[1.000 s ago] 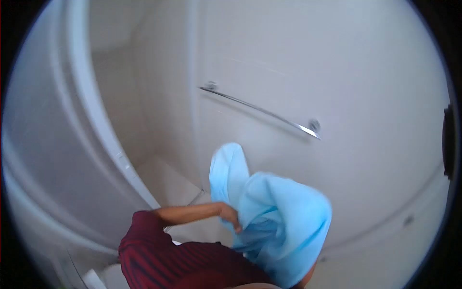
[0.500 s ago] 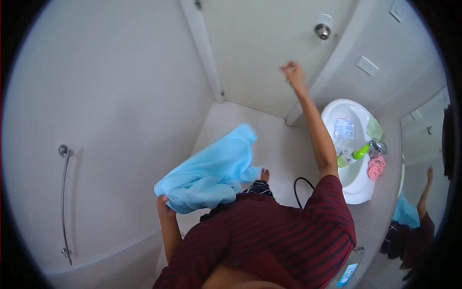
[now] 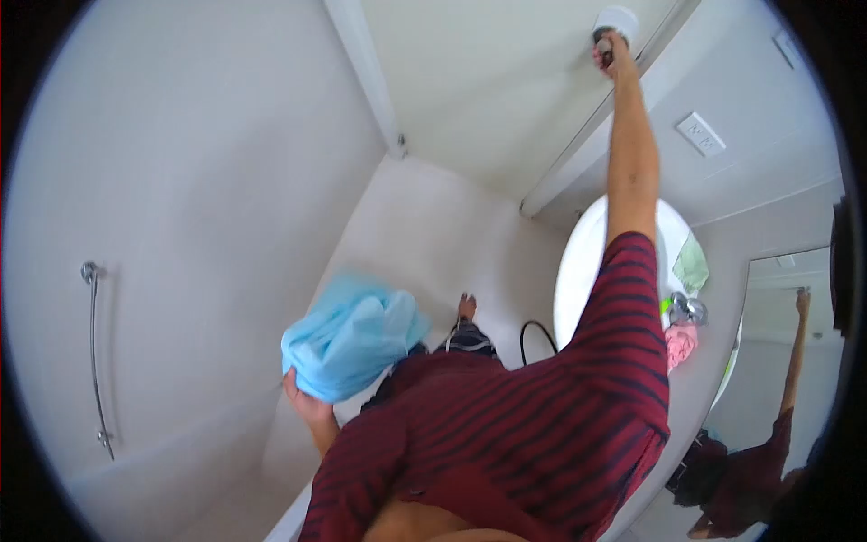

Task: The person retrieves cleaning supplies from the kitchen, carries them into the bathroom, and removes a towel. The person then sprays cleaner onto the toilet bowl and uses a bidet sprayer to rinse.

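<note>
My left hand (image 3: 309,402) grips a bundle of light blue cloth (image 3: 348,339) from its lower left edge. The cloth hangs in loose folds over the floor, its far edge blurred by motion. With my right arm stretched far forward, my right hand (image 3: 616,52) is wrapped round the metal door knob (image 3: 603,43). Behind the knob, a round white plate (image 3: 619,18) shows on the pale door (image 3: 479,90). The door sits in its frame.
A white washbasin (image 3: 578,271) stands at the right, partly behind my arm, with a chrome tap (image 3: 688,310), a green cloth (image 3: 691,265) and a pink cloth (image 3: 682,345). A black hose (image 3: 537,327) curves over the floor. A metal grab rail (image 3: 94,361) runs along the left wall.
My right hand has reached forward from mid-air and closed on the door knob. The blue cloth has swung back and bunched nearer my body, still in my left hand.
</note>
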{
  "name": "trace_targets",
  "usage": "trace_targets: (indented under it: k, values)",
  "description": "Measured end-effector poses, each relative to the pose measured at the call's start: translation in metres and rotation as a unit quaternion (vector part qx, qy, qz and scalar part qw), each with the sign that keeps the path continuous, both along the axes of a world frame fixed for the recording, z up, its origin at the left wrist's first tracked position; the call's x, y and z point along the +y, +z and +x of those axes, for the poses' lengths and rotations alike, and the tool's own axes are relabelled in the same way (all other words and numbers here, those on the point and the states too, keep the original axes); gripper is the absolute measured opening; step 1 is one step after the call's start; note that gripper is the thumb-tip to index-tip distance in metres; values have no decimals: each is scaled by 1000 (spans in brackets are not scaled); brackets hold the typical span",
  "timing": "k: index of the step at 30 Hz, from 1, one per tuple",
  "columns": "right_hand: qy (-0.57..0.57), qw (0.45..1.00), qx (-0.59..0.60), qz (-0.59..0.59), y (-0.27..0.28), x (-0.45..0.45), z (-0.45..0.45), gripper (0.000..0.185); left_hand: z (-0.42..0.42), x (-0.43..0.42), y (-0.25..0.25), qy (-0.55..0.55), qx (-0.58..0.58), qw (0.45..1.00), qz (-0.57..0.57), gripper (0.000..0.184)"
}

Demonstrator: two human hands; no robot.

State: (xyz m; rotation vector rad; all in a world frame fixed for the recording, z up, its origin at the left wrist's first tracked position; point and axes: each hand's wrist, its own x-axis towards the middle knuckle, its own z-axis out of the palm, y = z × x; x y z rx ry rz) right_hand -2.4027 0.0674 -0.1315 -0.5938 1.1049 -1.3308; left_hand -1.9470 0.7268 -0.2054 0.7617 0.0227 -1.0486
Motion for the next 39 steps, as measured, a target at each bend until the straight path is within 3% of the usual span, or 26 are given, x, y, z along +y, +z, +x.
trace_targets:
  k: [1,5,7,10,14,16,18,20,23,25,28,30,32,33,34,36,38,39]
  values:
    - [-10,992,129,-8,11,14,5,36,0,17,-5,20,10,999,30,43]
    - [-77,986,143,-40,11,66,34,34,-6,19,0,-27,8,997,68,50]
    - [-81,992,81,-55,7,91,48,37,-7,17,0,-75,-30,994,74,50]
    - [3,997,-33,-73,-5,149,75,39,-2,19,-4,-130,-32,987,92,51]
    - [14,948,-260,-184,-15,275,176,36,-2,20,-2,-160,-32,980,110,52]
    - [64,929,-311,-192,-13,331,230,34,3,24,-2,-164,-40,979,110,52]
    - [105,918,-342,-171,-17,363,283,34,9,23,-4,-179,-42,978,97,52]
    - [174,902,-359,-167,-12,387,332,22,13,19,1,-224,-61,970,76,51]
    - [149,884,-439,-61,-13,417,419,21,14,8,-4,-282,-91,950,96,48]
    - [116,874,-469,-51,-17,428,471,20,16,-3,-13,-319,-121,933,115,46]
    - [100,895,-436,-3,-15,441,511,21,5,-23,-32,-345,-138,920,126,42]
    - [238,926,-291,47,-28,450,513,28,-10,-42,-46,-322,-111,931,130,37]
    - [335,915,-196,-110,-29,478,488,32,-19,-59,-67,-314,-88,936,130,34]
    - [468,849,-53,-240,-27,481,460,30,-19,-71,-77,-311,-79,938,128,33]
    - [573,734,96,-352,-27,477,426,29,-16,-84,-88,-323,-42,941,90,33]
    - [427,785,67,-444,-47,458,370,26,-12,-117,-102,-347,35,937,14,32]
    - [238,874,204,-371,-64,401,307,26,-22,-170,-90,-389,-43,919,50,34]
    - [185,893,276,-305,-73,372,276,27,-29,-199,-76,-406,-83,908,65,35]
